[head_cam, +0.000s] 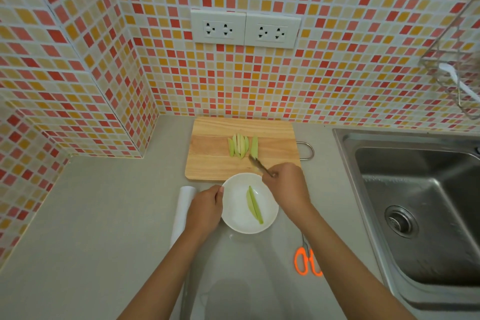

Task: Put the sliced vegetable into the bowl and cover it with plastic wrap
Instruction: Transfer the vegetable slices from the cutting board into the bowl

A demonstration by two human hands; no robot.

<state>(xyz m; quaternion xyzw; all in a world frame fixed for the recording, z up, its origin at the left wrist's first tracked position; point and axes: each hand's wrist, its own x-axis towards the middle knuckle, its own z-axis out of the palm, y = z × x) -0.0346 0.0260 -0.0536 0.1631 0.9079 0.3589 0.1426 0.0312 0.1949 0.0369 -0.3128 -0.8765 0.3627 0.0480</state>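
- We see a white bowl (235, 212) on the grey counter (104, 215), just in front of the near edge of a wooden cutting board (213, 148).
- L hand (205, 209) grips the bowl's left rim, thumb over the edge, fingers curled round the outside.
- R hand (287, 188) is closed on a thin metal utensil (258, 165); looks like a fork or small tongs, we can't tell which (blurred). Its tip points up-left over the board's near-right part, close to the slices.
- Two pale green veg slices (254, 205) lie in the bowl, side by side, roughly centre-right.
- The rest of the slices (239, 148) sit on the board approx. mid-way, fanned lengthwise; one slice (254, 147) lies just apart to the right of the bunch.
- Roll of plastic wrap (183, 212) lies on the counter just left of the bowl, partly behind the L wrist.
- Orange-handled scissors (305, 260) lie on the counter near the front, right of the bowl, partly under the R forearm.
- Board has a metal loop handle (309, 150) on its right edge; board's far edge is against the tiled wall (259, 80).
- Steel sink (415, 202) sits at the counter's right side; 2 white socket plates (245, 28) on the wall above the board; wire rack (457, 73) at upper right.
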